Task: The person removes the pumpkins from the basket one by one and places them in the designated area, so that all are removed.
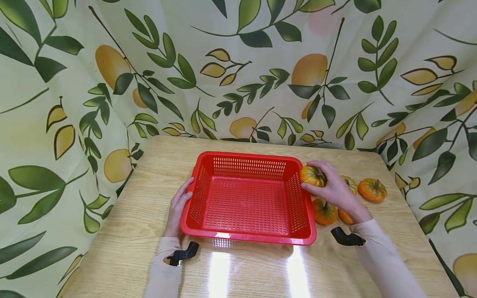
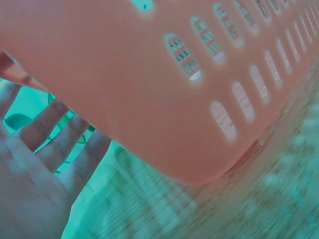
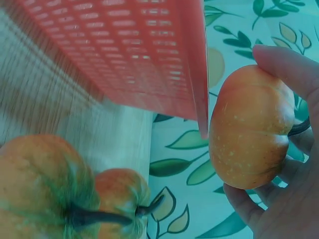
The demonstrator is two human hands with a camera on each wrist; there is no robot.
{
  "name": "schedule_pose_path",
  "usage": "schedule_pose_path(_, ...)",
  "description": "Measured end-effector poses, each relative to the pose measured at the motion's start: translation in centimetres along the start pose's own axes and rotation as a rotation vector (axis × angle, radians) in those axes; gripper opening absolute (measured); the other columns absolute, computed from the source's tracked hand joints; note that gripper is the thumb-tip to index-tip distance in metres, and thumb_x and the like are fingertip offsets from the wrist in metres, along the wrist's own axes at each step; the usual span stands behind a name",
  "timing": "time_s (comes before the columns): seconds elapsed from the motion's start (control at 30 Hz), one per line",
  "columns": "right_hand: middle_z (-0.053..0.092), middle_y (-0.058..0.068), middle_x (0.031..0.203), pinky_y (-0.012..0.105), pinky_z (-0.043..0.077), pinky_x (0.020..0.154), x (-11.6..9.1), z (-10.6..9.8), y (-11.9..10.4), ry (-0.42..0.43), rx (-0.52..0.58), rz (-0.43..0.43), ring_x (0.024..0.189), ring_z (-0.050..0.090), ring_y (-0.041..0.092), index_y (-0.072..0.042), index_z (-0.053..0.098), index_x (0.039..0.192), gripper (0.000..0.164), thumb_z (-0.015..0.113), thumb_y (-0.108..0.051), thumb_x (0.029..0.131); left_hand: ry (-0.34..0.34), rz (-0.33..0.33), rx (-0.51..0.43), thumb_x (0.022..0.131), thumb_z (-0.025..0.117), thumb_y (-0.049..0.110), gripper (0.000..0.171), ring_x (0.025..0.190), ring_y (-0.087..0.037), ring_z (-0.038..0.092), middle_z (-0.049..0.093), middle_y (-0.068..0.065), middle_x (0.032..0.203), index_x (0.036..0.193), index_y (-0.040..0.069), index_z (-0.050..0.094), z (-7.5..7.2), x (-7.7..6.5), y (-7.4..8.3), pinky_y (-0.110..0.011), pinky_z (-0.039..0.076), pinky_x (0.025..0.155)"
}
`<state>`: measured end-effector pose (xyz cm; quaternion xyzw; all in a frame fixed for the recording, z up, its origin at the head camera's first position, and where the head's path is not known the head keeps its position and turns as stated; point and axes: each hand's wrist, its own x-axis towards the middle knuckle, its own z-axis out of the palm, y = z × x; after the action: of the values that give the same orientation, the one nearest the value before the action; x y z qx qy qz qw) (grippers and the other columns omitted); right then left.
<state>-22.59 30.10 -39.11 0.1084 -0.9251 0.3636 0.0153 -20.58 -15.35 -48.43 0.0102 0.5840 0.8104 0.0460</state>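
A red plastic basket (image 1: 246, 207) with slotted walls stands on the wooden table. At its left side, my left hand (image 1: 179, 207) touches the rim with fingers fairly straight; in the left wrist view those fingers (image 2: 79, 144) reach behind the basket's edge. My right hand (image 1: 337, 188) holds a small orange-and-green pumpkin (image 1: 312, 176) between thumb and fingers, just outside the right rim. The right wrist view shows this pumpkin (image 3: 251, 127) raised beside the basket wall (image 3: 144, 55), its dark stem toward the palm.
Several more small pumpkins lie right of the basket: one near its wall (image 1: 324, 212), another farther right (image 1: 372, 190), others partly hidden by my right hand and wrist. A leaf-patterned cloth (image 1: 238, 62) hangs behind the table (image 1: 130, 240) and at both sides.
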Motion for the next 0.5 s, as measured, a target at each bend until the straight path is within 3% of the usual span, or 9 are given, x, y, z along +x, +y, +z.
schedule_pose_path(0.27, 0.033, 0.021, 0.156, 0.067, 0.048, 0.100, -1.2, -1.6, 0.4, 0.006, 0.022, 0.050, 0.130, 0.044, 0.044, -0.015, 0.038, 0.152, 0.073, 0.074, -0.034, 0.092, -0.002, 0.002, 0.000, 0.107, 0.045, 0.024, 0.050, 0.125, -0.035, 0.060, 0.041, -0.004, 0.159, 0.156, 0.025, 0.039, 0.1, 0.0, 0.0, -0.047, 0.058, 0.096)
schedule_pose_path(0.5, 0.029, 0.021, 0.155, 0.064, 0.049, 0.095, -1.8, -2.6, 0.8, 0.053, -0.037, 0.032, 0.130, 0.039, 0.044, -0.015, 0.048, 0.147, 0.062, 0.074, -0.032, 0.093, -0.002, 0.002, 0.002, 0.107, 0.045, 0.025, 0.050, 0.125, -0.032, 0.061, 0.042, -0.003, 0.158, 0.157, 0.026, 0.038, 0.1, 0.0, -0.1, -0.046, 0.058, 0.096)
